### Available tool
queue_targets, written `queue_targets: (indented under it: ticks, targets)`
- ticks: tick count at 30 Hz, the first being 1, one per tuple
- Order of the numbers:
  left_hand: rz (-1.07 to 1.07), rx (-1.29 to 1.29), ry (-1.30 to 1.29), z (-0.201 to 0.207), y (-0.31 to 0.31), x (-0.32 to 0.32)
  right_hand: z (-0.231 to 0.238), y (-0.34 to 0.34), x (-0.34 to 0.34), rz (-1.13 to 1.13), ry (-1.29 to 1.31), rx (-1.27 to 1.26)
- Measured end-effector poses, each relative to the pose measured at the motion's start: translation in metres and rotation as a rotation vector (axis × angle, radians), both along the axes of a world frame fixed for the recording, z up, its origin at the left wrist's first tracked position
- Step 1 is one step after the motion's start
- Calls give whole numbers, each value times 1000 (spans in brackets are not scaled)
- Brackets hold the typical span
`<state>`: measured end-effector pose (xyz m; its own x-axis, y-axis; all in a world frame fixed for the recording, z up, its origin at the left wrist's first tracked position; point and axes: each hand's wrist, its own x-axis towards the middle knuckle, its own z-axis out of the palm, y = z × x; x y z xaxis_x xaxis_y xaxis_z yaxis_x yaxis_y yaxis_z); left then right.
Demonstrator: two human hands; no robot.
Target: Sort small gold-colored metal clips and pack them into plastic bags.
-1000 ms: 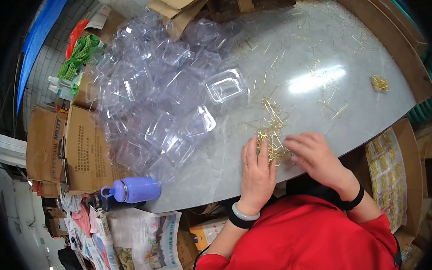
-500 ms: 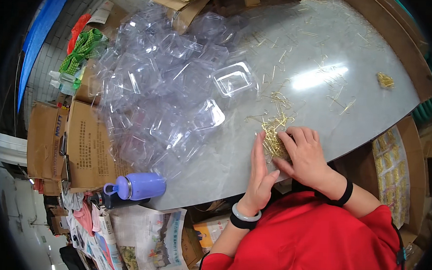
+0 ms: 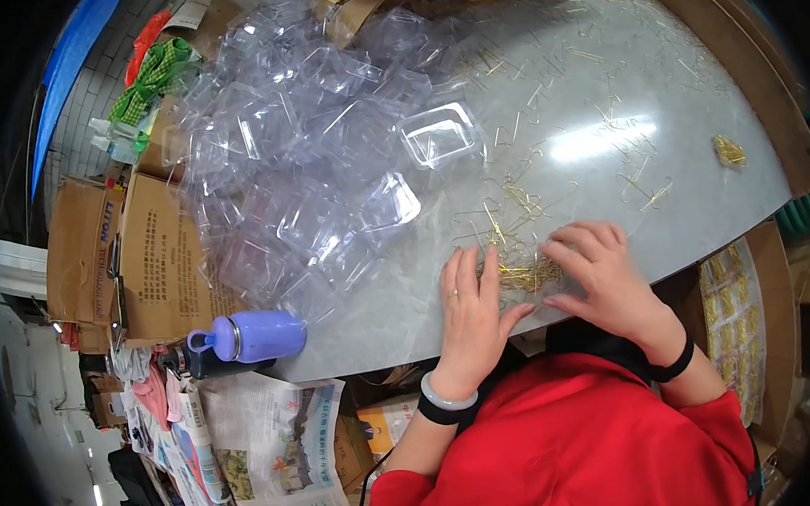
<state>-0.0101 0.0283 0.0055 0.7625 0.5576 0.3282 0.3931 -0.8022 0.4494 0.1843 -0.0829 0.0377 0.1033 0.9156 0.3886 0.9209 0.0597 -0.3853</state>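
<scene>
Apparently you're bunching hooks (image 3: 526, 277) between your left hand (image 3: 472, 328) and right hand (image 3: 612, 282), fingers (image 3: 467, 275) wide. Squaring them calls for even pressure.

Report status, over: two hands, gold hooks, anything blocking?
Left hand and right hand open, either side of hooks. Hooks piled together. Plastic containers leftward, not blocking.

Light is bright and fairly even over the grey bench (image 3: 388, 307), with a white strip of glare (image 3: 603, 138) toward its right edge. Small highlights dot the clear containers (image 3: 337, 149) on its left side. Shade gathers beneath the near edge. Fisheye distortion bows the bench's outline, black rings the view, and the finest strands of the golden wires (image 3: 525, 278) run together.
</scene>
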Motion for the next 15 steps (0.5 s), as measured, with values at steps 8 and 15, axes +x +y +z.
queue_targets:
  ticks: [8,15]
  targets:
    - [-66,50,-2,-6,-9,13,-15,0,9,73,-4,-80]
    - [-85,67,-35,-9,-9,15,20,44,54,-159,-33,-492]
